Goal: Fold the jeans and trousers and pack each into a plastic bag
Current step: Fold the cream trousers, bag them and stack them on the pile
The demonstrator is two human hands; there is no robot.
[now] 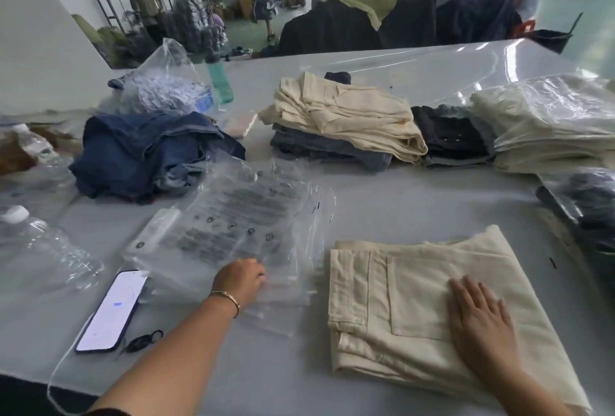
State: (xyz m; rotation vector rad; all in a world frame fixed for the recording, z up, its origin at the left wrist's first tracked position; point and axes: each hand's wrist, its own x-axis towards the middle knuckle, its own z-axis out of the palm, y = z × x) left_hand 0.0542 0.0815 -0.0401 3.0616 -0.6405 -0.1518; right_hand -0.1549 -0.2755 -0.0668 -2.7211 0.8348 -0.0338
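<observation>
From my feed, the folded cream trousers (409,309) lie flat on the near right part of the grey table (382,202), squared into a rough rectangle with a patch pocket and its raised seams facing up; the cloth looks like a soft, slightly slubby woven cotton, and the layered edges show at the left and bottom. My right hand (482,322) rests palm-down on the trousers' right half, fingers straight and a little spread, pressing the fabric flat. My left hand (241,277), a thin bangle at the wrist, reaches out to the stack of clear plastic bags (233,232) just left of the trousers; the fingers curl at the near edge of the stack, but they are tucked from sight, so I cannot tell whether they pinch a bag or only touch it. The bags are glossy, thin and crinkled, printed with dark blocks of text and small symbols, fanned slightly so their edges overlap. Near my left forearm lies a phone (109,310) with a lit screen, and further left a clear ribbed water bottle (43,249) on its side. Behind the bags sits a rumpled heap of blue jeans (143,156). In the middle of the table is a pile of folded cream trousers over grey denim (346,119), and at the right a stack of bagged cream trousers (549,126), shiny under their wrapping.
</observation>
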